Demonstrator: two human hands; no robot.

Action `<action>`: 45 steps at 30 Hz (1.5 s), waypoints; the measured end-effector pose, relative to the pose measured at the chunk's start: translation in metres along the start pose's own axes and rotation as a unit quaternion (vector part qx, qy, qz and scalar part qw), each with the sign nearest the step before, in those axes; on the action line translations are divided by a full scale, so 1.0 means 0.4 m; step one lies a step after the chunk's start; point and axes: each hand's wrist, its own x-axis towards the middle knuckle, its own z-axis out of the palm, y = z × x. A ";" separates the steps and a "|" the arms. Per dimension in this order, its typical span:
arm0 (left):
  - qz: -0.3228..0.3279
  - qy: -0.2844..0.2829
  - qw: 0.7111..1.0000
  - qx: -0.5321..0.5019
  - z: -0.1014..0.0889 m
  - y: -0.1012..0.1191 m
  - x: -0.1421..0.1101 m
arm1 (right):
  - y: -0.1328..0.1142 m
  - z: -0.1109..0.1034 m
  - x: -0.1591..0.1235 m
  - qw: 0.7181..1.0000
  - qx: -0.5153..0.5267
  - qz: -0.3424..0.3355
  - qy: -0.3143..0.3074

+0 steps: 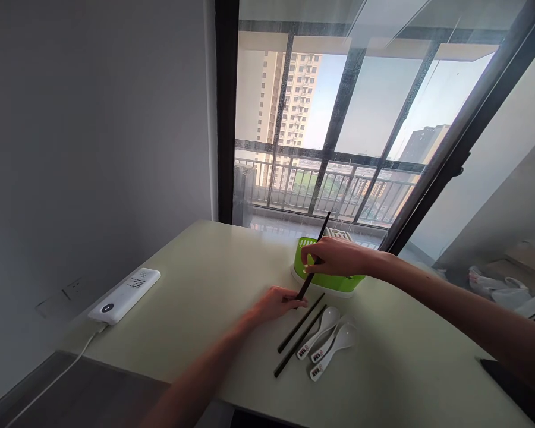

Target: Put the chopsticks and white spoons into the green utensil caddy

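Over a pale table (196, 297) filling the lower half of the view, a person's two hands share a dark chopstick (311, 278) at four o'clock from centre; whether a second is held with it cannot be told. The right hand (332, 255) grips the middle between curled fingers, in front of a green basket (332, 283) with a white base. The left hand (279, 303), toward six o'clock, has fingers closed around the lower end. At five o'clock, two dark chopsticks (301, 324) lie beside three white spoons (345, 336). A white device (127, 294) trails a cable (82, 353) at eight o'clock, near a socket (74, 288) in the grey wall (116, 119). At one o'clock, a dark-framed window (374, 107) overlooks a railing (350, 184) and a tower block (301, 89).
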 end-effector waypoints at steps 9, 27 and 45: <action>-0.012 0.004 1.000 -0.001 -0.004 0.000 0.002 | 0.018 0.004 -0.013 0.973 0.230 0.020 0.010; -0.018 0.125 0.992 0.026 -0.006 -0.006 0.014 | 0.128 -0.101 -0.082 0.917 0.242 0.149 0.280; -0.023 0.129 0.988 0.080 -0.008 -0.016 0.016 | 0.280 0.049 0.100 0.944 0.151 0.242 0.167</action>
